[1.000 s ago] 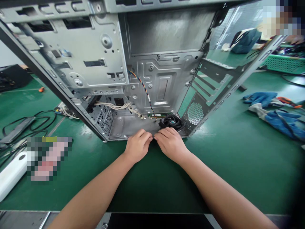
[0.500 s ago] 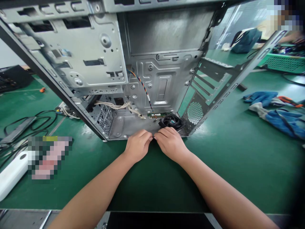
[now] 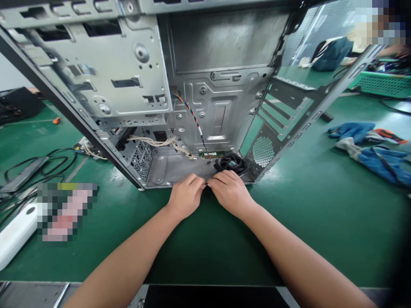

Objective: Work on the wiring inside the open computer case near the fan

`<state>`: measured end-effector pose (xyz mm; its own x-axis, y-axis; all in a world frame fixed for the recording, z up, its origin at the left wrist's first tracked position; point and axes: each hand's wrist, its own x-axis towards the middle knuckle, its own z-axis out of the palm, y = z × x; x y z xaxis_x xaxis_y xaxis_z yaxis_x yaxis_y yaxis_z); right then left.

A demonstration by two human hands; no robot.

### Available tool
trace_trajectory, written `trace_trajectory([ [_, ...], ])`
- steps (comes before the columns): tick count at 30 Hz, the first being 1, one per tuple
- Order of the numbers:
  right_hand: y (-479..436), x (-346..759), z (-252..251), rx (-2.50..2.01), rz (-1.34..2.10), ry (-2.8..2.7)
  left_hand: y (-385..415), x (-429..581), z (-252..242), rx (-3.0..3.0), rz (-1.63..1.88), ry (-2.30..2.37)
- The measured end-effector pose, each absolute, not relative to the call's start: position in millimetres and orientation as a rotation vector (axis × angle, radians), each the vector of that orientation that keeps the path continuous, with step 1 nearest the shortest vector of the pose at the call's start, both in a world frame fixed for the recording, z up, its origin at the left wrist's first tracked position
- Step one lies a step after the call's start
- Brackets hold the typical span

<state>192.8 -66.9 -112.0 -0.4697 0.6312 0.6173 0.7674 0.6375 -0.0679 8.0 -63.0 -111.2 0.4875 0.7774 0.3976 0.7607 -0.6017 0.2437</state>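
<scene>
An open metal computer case [image 3: 221, 113] stands upright on the table, its bare inside towards me. At its bottom front edge, my left hand [image 3: 186, 194] and my right hand [image 3: 233, 192] are closed in pinches, fingertips almost meeting. Between them shows a short piece of thin dark cable [image 3: 206, 184]; the fingers hide most of it. Just behind my right hand, a black cooling fan [image 3: 230, 163] rests on the case floor. Nearby are a green circuit board strip [image 3: 213, 154], a bundle of white wires [image 3: 154, 141] and a twisted multicoloured cable [image 3: 195, 117] hanging down.
On the left of the green table [image 3: 208, 252] lie black cords [image 3: 61, 169], a grey bar-shaped thing [image 3: 25, 174] and a white elongated object [image 3: 22, 233]. To the right are blue-and-grey gloves [image 3: 375, 154], orange-handled pliers [image 3: 391, 136] and a green basket [image 3: 382, 85].
</scene>
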Motion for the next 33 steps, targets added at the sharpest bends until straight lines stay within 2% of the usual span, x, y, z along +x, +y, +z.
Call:
trace_trajectory([
  [11, -66.4, 193.7, -115.0, -1.089, -0.316, -2.253, -61.4, 6.3, -114.7, 2.658, 0.821, 1.305],
  [33, -67.5, 191.6, -111.9, -1.109, -0.305, -2.248, -60.7, 9.8, -111.7, 2.764, 0.701, 1.445],
])
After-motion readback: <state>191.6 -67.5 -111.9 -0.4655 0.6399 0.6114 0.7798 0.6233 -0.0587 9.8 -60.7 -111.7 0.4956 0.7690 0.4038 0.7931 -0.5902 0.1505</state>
